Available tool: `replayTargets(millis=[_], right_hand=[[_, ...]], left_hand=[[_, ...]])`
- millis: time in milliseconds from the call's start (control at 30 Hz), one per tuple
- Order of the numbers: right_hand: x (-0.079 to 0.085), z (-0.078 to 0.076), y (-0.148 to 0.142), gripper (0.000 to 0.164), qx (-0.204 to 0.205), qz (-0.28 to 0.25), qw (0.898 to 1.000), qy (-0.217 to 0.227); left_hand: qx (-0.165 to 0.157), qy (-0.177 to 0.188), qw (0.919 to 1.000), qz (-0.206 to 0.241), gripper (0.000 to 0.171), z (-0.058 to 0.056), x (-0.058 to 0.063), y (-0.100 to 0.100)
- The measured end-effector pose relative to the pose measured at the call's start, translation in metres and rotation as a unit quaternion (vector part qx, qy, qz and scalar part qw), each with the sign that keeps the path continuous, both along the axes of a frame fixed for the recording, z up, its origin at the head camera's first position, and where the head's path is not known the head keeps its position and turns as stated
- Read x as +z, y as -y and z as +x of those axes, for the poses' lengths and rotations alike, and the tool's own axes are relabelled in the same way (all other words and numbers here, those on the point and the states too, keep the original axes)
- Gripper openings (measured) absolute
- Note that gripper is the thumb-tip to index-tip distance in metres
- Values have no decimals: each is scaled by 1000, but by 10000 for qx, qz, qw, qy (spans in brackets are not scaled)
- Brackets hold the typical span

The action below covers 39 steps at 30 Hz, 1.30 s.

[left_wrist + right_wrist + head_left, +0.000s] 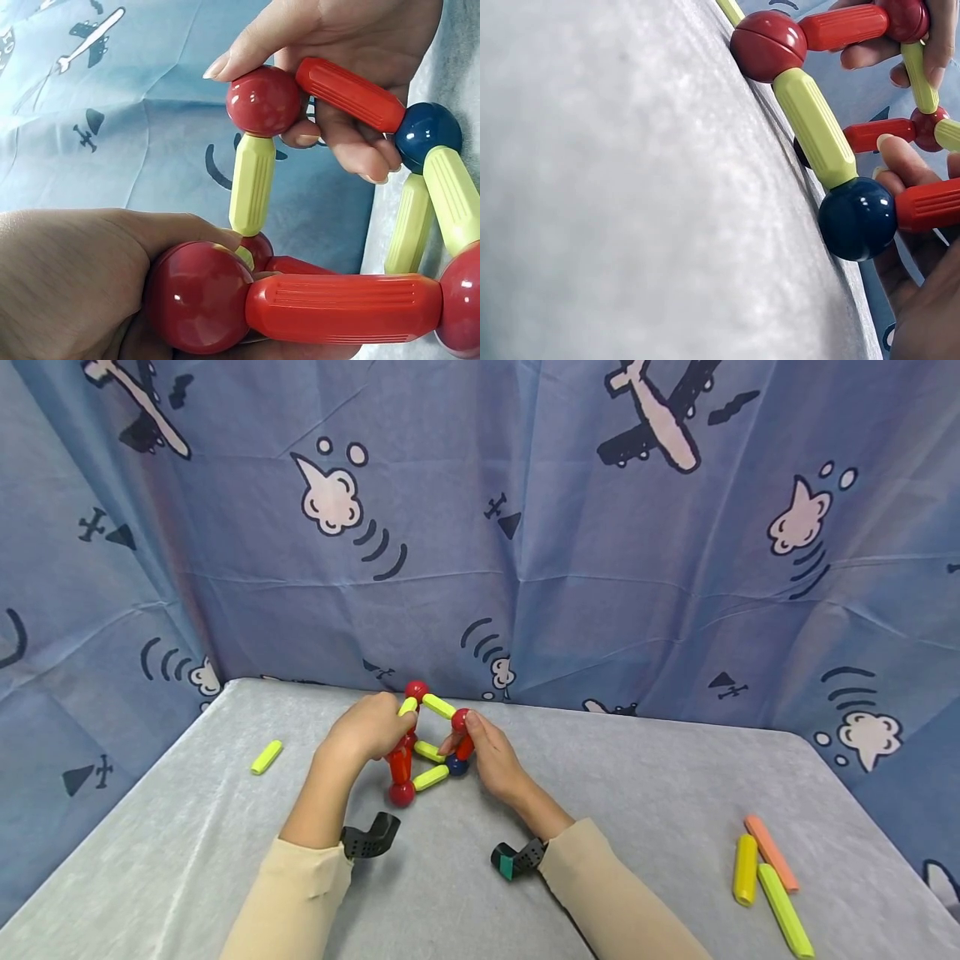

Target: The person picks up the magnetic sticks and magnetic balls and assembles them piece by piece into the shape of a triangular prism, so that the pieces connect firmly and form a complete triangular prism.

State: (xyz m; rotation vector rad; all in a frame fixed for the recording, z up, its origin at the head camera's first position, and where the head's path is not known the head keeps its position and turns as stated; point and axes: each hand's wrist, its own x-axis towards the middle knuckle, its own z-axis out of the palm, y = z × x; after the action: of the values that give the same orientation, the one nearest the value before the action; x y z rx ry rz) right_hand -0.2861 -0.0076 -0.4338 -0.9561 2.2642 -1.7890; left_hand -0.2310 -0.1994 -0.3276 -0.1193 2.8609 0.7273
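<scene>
A frame of magnetic rods and balls stands on the table between both hands. My left hand (367,725) grips a red ball (199,296) at its near left upper corner, hidden by the hand in the head view. From that ball a red rod (401,764) runs down to another red ball (402,793). My right hand (497,762) pinches the upper right red ball (262,100), thumb on top. Below it, a red rod (351,94) leads to a dark blue ball (857,219). A lime rod (438,706) joins the right upper ball to the far red ball (417,691).
One lime rod (266,757) lies apart on the left of the grey-covered table (637,827). At the right lie a yellow rod (745,870), an orange rod (772,853) and a longer lime rod (785,912). A blue printed curtain (450,527) hangs behind the far edge.
</scene>
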Motion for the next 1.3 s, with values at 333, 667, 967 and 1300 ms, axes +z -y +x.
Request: replayTargets(millis=[333,667,967,1300], right_hand=[[2,1,1,58,106,61,9997,229],[3,3,1,60,152,66,9994,303],[3,2,2,59,313,-71,9989,341],[3,2,3,54,346,-164,9986,359]], left_hand=[[-5,0,10000,-78,34,0,1,-1],[-11,75,9999,-138,34,-1,2,-3],[3,8,9999,-168,34,0,1,-3],[-6,-55,9998,-168,34,0,0,-3]])
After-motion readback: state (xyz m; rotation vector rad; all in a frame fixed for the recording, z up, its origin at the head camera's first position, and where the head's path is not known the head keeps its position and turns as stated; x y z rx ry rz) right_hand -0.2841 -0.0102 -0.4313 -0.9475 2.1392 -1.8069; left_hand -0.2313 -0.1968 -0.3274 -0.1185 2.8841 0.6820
